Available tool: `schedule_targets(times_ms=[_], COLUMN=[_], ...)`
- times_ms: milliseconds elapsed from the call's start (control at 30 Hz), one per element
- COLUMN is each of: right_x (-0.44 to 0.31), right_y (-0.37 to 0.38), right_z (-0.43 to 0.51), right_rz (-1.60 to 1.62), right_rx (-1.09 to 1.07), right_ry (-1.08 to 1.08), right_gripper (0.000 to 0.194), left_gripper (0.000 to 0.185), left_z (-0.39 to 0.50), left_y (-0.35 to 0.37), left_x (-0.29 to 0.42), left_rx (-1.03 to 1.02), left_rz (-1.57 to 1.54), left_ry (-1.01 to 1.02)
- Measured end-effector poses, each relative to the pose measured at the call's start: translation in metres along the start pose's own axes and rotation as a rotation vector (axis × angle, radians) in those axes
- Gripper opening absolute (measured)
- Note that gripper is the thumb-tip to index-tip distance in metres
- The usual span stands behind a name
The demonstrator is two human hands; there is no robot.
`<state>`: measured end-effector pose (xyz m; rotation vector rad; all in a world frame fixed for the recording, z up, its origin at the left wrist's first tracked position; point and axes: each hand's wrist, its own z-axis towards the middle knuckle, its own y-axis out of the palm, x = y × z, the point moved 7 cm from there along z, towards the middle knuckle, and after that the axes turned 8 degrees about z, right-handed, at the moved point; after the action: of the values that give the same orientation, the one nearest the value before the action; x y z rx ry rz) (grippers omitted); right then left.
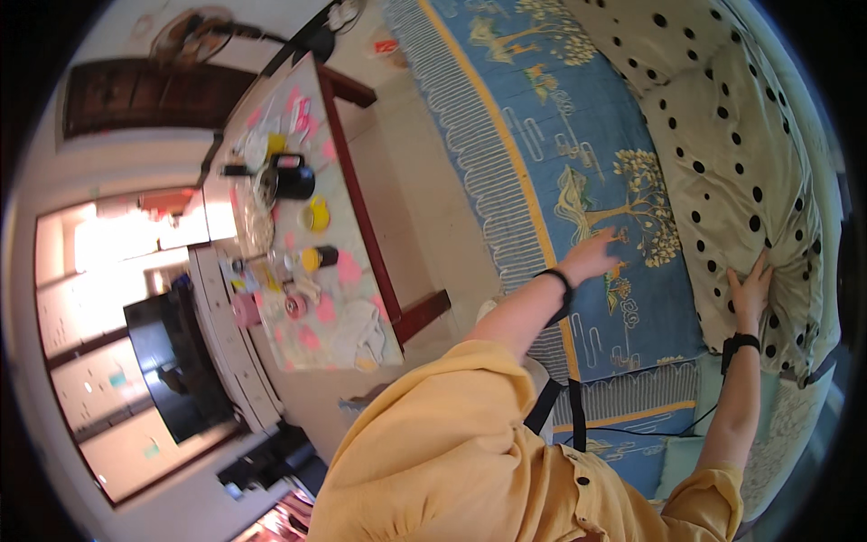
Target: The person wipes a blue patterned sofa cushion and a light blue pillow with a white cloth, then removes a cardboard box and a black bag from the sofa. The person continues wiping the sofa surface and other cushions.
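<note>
My left hand (596,256) is over a blue sofa cover (609,122) printed with trees and deer; its fingers are partly blurred, and I cannot tell whether they touch the cloth. It appears to hold nothing. To the right, my right hand (750,291) lies with spread fingers on a cream, black-dotted cloth (725,169), which is wrinkled and runs along the backrest. Folds gather around those fingertips, with no clear grip visible. Each wrist wears a black band.
Left of the sofa stands a low table (359,203) with a dark kettle (294,181), a yellow cup (317,213), jars and a white cloth (362,332). Farther off are a television (179,366) and a standing fan (193,37). A thin black cable (650,433) crosses the sofa near me.
</note>
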<state>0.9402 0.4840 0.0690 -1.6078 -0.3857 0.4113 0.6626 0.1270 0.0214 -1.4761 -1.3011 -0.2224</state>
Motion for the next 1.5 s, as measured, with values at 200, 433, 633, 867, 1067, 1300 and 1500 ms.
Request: schedule_targets(times_ms=[200, 433, 633, 867, 1067, 1300, 1500], right_x=[-0.037, -0.144, -0.233, -0.275, -0.250, -0.110, 0.025], right_y=[0.003, 0.103, 0.086, 0.096, 0.107, 0.158, 0.194], right_z=[-0.093, -0.299, -0.407, -0.450, -0.450, -0.436, -0.405], right_rz=[-0.014, 0.342, 0.610, 0.515, 0.589, 0.495, 0.101], right_rx=[-0.015, -0.675, -0.793, -0.968, -1.010, -1.024, -0.942], right_ry=[-0.183, -0.316, -0.402, -0.121, 0.023, 0.112, 0.255], right_gripper=[0.071, 0.044, 0.034, 0.030, 0.026, 0.025, 0.030], left_gripper=[0.053, 0.039, 0.052, 0.129, 0.111, 0.065, 0.042], left_z=[-0.175, -0.248, -0.359, -0.501, -0.506, -0.537, -0.523], left_y=[-0.010, -0.040, -0.118, -0.186, -0.162, -0.205, -0.250], left_x=[-0.181, -0.218, -0.360, -0.504, -0.542, -0.542, -0.379], left_rx=[-0.062, 0.316, 0.339, 0.193, 0.206, 0.371, 0.805], left_rz=[-0.205, -0.372, 0.211, 0.445, 0.311, 0.454, -0.238], left_ry=[-0.463, -0.584, -0.934, -1.373, -1.247, -0.970, -0.752])
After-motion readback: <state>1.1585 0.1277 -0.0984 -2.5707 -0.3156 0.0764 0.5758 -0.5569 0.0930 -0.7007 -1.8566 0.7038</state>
